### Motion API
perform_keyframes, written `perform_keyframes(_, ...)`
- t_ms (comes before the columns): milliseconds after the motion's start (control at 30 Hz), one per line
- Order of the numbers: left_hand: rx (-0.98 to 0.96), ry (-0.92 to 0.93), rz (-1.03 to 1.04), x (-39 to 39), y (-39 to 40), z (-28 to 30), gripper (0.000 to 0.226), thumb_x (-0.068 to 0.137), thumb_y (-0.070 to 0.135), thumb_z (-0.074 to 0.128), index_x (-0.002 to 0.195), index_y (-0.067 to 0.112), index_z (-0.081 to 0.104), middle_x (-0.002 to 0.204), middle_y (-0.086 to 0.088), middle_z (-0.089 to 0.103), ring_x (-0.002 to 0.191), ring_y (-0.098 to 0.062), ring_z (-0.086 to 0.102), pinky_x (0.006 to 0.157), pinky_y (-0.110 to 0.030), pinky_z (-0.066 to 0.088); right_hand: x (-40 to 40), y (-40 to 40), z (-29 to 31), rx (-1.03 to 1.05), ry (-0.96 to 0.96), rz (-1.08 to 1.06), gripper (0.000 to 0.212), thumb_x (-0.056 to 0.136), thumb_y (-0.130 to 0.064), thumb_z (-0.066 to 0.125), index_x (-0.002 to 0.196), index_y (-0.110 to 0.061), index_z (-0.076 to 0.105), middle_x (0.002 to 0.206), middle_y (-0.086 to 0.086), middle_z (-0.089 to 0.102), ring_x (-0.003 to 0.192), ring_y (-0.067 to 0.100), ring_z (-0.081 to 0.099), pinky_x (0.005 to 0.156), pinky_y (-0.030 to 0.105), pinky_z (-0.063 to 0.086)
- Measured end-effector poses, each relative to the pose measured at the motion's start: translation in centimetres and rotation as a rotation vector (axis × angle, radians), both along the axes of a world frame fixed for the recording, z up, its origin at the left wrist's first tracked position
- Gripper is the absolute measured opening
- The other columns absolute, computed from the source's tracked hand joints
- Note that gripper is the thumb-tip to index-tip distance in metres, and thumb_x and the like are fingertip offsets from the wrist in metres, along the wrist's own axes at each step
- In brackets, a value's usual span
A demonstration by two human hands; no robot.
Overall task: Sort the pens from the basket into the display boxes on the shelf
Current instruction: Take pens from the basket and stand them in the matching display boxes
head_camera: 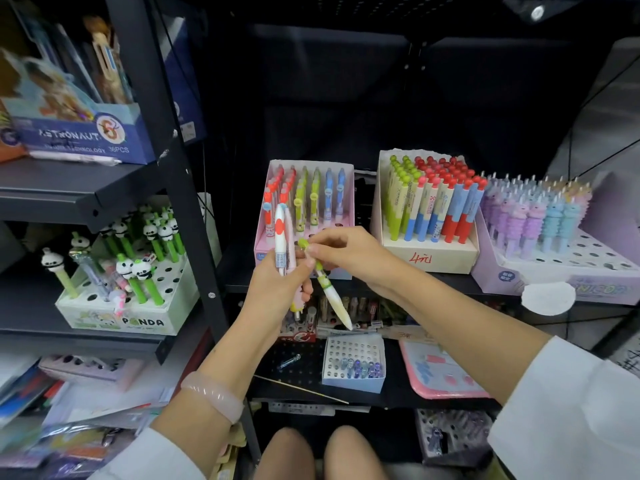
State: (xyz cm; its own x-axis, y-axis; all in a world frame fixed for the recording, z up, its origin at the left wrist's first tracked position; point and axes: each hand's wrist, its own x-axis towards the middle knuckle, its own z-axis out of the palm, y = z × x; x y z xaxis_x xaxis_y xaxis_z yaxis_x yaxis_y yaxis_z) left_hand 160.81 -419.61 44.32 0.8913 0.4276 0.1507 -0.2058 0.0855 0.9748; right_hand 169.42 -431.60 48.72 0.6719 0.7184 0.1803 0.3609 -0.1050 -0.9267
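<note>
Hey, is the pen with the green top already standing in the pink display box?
No, the green-topped pen is pinched at its top by the right hand in front of the pink display box, while the left hand holds other pens.

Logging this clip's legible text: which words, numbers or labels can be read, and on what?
"PANDA": front of the panda pen box.
"ASTRONAUT" and "36PCS": blue box on the upper left shelf; the line beneath is blurred.
Handwritten "4" plus a character: cream display box.
Lilac unicorn pen box: lettering too washed out to read.
</note>
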Motion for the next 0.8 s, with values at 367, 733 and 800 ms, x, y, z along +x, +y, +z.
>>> perform_keyframes(367,-0.079,0.013,0.071,-0.3,1.2,-0.5,0.013,0.093,0.022,0.053,0.099,0.012,0.06,0.07,0.002,0.065,0.05,-0.007,0.054,0.046,-0.021,0.046,2.4,2.0,4.2,0.334,-0.175,-0.508,0.012,0.092,-0.02,0.057,0.102,-0.015,0.055,0.091,-0.005,0.059,0.083,-0.001,0.06,0.071,0.014,0.05)
perform_keyframes(733,-0.227,0.021,0.068,-0.8,1.9,-0.7,0.025,0.097,0.021,0.044,0.084,0.006,0.06,0.067,-0.003,0.067,0.056,-0.012,0.063,0.054,-0.023,0.054,3.1,4.0,3.1,0.352,-0.322,-0.601,0.01,0.092,-0.014,0.056,0.101,-0.013,0.05,0.086,-0.013,0.052,0.078,-0.001,0.053,0.071,0.004,0.044)
perform_keyframes(800,-0.245,0.007,0.055,-0.8,1.9,-0.7,0.026,0.097,0.02,0.045,0.084,0.005,0.061,0.068,-0.002,0.067,0.064,-0.013,0.066,0.059,-0.025,0.056,3.1,4.0,2.6,0.327,-0.352,-0.601,0.01,0.092,-0.014,0.056,0.099,-0.015,0.049,0.084,-0.015,0.05,0.076,-0.003,0.051,0.069,0.002,0.041)
